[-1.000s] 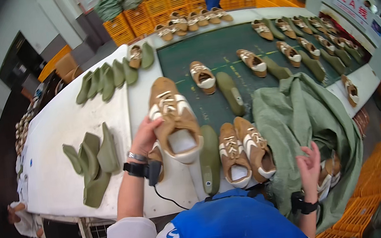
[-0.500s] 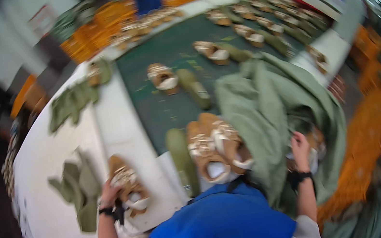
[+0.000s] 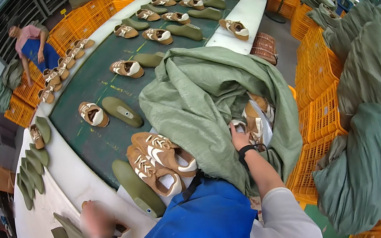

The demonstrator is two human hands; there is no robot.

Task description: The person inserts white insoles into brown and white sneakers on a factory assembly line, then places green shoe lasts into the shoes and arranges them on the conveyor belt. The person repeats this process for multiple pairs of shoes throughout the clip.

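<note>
My left hand lies over a brown-and-white sneaker on the white tabletop at the lower left. A blurred patch hides its fingers, so their grip does not show. My right hand reaches into the open mouth of a large green woven sack, its fingers closed at the collar of a sneaker. Beside that, more sneakers lie inside the sack. Between my hands, at the bench's near edge, stands a pair of sneakers with an olive shoe last left of them.
Sneakers and lasts stand in rows on the green bench top. Several olive lasts lie on the white table at left. Stacked orange crates and stuffed sacks line the right side. A person in a blue apron stands at far left.
My view has swung to the right, bringing the crates and sacks into fuller sight. My left hand now covers the sneaker it was beside. My right hand is still in the sack, now at a sneaker's collar.
</note>
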